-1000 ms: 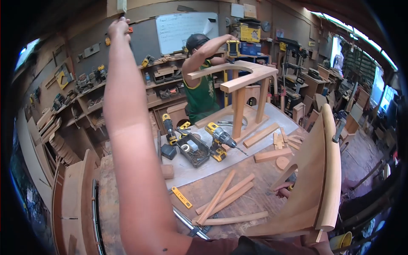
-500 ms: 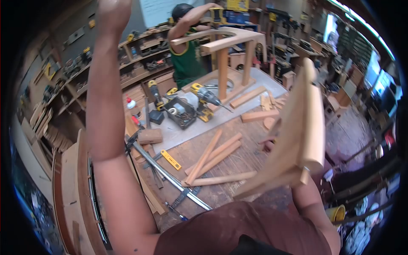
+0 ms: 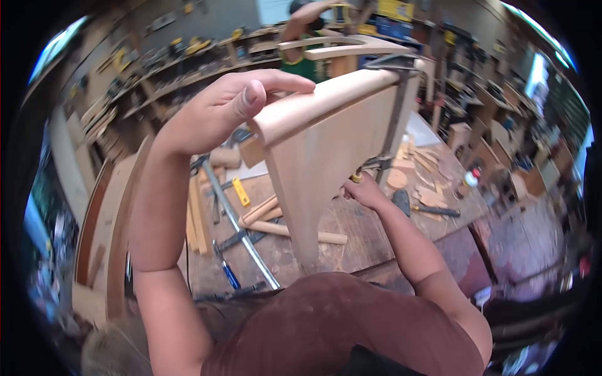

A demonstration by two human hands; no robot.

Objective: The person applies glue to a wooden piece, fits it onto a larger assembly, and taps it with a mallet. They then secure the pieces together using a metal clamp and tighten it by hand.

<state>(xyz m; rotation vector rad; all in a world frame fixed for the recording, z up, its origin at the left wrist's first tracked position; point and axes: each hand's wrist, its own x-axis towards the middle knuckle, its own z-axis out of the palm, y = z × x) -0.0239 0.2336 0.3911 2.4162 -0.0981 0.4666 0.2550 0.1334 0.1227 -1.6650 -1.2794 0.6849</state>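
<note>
A pale wooden panel assembly (image 3: 332, 144) with a rounded top rail (image 3: 332, 100) stands tilted in front of me. My left hand (image 3: 229, 109) lies against the near left end of the rail, fingers stretched out and thumb apart. A dark bar clamp (image 3: 397, 119) spans the panel's right side, its upper jaw over the rail's far end. Lower down, my right hand (image 3: 364, 191) is closed around the clamp's handle (image 3: 357, 178), which is yellowish at its tip. The panel partly hides these fingers.
On the workbench (image 3: 370, 241) lie wooden sticks (image 3: 295, 232), a yellow level (image 3: 241, 192), a long metal clamp (image 3: 241, 229), a blue-handled tool (image 3: 231, 274), a hammer (image 3: 436, 211) and a glue bottle (image 3: 471, 176). Behind, a person (image 3: 298, 56) stands near a curved wooden frame (image 3: 351, 47).
My left hand has come down from the top edge onto the rail. The panel has turned and shifted left, bringing the bar clamp and my right hand at its handle into view.
</note>
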